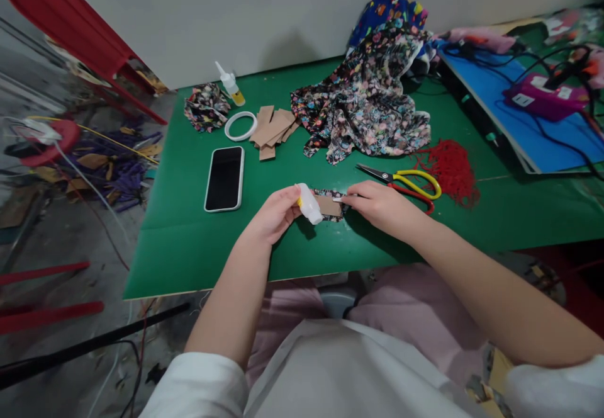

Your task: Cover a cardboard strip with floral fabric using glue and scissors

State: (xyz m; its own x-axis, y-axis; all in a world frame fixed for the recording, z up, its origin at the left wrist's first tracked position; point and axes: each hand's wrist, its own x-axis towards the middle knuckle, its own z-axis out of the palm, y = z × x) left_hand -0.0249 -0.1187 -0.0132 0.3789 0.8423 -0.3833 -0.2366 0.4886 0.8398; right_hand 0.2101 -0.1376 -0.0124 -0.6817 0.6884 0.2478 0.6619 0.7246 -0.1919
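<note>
My left hand (pixel 277 211) is closed around a small white plastic glue bottle (pixel 310 205), tilted so its base faces me. Beneath and beside the bottle lies a brown cardboard piece (pixel 329 206) on a strip of dark floral fabric (pixel 325 192), whose edges show around it. At the right end of that piece, my right hand (pixel 377 205) pinches a small white piece (pixel 337 199), too small to name; its fingertips are by the cardboard and fabric. Just behind my right hand rest scissors (pixel 401 179) with yellow and red handles, blades pointing left.
On the green table (pixel 179 248) are a phone (pixel 224 179), a white ring (pixel 240 126), cardboard pieces (pixel 274 129), another glue bottle (pixel 231 85), bunched floral fabric (pixel 368 109) and red threads (pixel 450 172). A purple device (pixel 545 97) with cables sits on a blue folder (pixel 500 116) at right.
</note>
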